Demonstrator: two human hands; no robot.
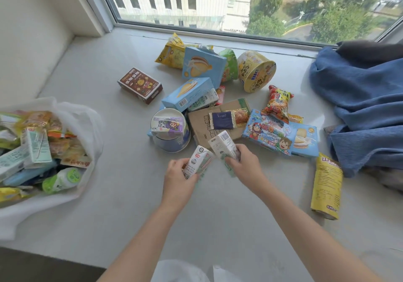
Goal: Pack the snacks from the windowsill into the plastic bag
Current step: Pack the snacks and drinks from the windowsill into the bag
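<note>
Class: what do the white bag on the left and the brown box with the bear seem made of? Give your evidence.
White bag on the left: thin translucent plastic film; packets show through its crumpled wall. Brown box with the bear: probably printed glossy cardboard; sharp folded edges.

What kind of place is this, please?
Probably a room high up in a building: a wide windowsill under a window that looks down on trees, with a plastic bag and blue cloth on it.

A room high up in a building is shown: a wide pale windowsill (122, 194) is set beneath a large window (218, 4), through which a neighbouring block and treetops are seen far below.
</note>
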